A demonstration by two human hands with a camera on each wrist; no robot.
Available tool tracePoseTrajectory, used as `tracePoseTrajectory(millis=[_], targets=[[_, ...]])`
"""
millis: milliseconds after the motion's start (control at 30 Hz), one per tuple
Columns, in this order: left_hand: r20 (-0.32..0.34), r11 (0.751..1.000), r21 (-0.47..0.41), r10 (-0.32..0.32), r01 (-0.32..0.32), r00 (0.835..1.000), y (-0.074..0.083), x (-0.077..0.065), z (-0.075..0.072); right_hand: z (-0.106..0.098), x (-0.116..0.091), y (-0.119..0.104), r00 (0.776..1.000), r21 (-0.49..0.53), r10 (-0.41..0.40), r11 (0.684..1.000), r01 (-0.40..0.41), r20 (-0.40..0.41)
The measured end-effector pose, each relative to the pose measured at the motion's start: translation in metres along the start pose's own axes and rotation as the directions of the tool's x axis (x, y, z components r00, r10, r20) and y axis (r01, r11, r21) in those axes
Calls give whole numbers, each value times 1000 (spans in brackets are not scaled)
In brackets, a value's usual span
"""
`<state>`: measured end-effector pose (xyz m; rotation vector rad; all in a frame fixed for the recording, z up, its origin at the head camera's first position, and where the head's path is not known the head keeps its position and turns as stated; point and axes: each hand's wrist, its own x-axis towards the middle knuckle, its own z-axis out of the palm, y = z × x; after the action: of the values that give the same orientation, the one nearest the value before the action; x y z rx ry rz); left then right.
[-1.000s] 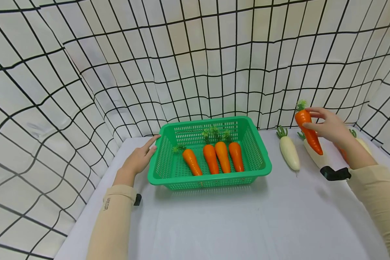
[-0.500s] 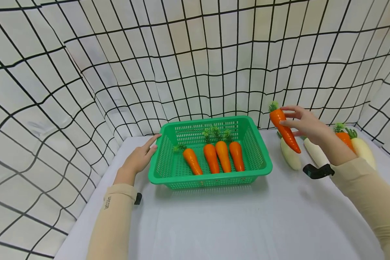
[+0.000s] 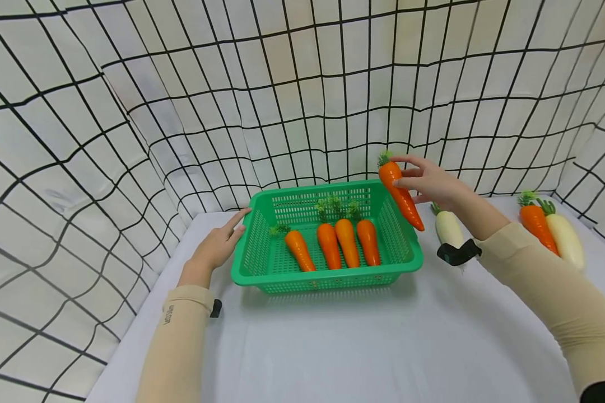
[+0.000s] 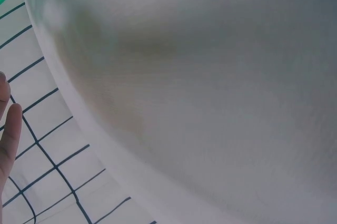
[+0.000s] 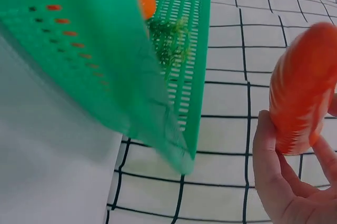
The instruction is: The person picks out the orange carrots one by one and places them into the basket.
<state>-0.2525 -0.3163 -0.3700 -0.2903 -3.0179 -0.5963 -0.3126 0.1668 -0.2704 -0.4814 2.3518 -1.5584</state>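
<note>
My right hand (image 3: 428,180) pinches an orange carrot (image 3: 401,195) with a green leafy top, held up over the right end of the green plastic basket (image 3: 327,283). In the right wrist view the thumb and fingers (image 5: 266,155) grip the thick end of that carrot (image 5: 303,89), beside the basket wall (image 5: 181,103). Several carrots lie inside the basket, one (image 3: 299,251) tilted apart at the left and the others (image 3: 346,243) side by side. My left hand (image 3: 214,248) rests with extended fingers at the basket's left rim.
Right of the basket lies a white radish (image 3: 448,226), partly behind the right wrist. Farther right, a carrot (image 3: 536,224) and another white radish (image 3: 564,240) lie together on the white table (image 3: 333,347). A black grid net (image 3: 333,101) over white cloth stands behind and at both sides.
My right hand has carried the carrot leftward, from above the radishes to over the basket's right end. The left hand stays at the rim.
</note>
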Motion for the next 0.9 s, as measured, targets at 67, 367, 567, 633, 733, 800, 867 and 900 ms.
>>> tracePoseTrajectory(millis=[67,367,567,633,733,800,867,900], targets=[[-1,1000,-2,1,-1,1000,0,0,0,6,5,-5,1000,5,-5,1000,5,12],[-17,1000,0,-1,1,1000,-1,1,0,30,32,-17,997,9,-28,1000,28,70],[-12,1000,-11,-4,4,1000,0,1,1,46,45,-16,995,0,-8,1000,8,104],[-15,1000,-11,-7,7,1000,1,1,1,51,50,-15,994,1,2,1000,-2,107],[-16,1000,-10,-6,6,1000,1,1,2,58,58,-12,995,1,21,1000,-21,102],[-19,1000,-8,-5,5,1000,1,0,2,62,62,-10,994,-6,34,999,-33,101],[-21,1000,-7,-1,1,1000,1,0,2,66,66,-7,994,-14,46,999,-44,104],[-21,1000,-7,-1,1,1000,1,0,2,67,67,-6,993,-20,48,999,-46,107]])
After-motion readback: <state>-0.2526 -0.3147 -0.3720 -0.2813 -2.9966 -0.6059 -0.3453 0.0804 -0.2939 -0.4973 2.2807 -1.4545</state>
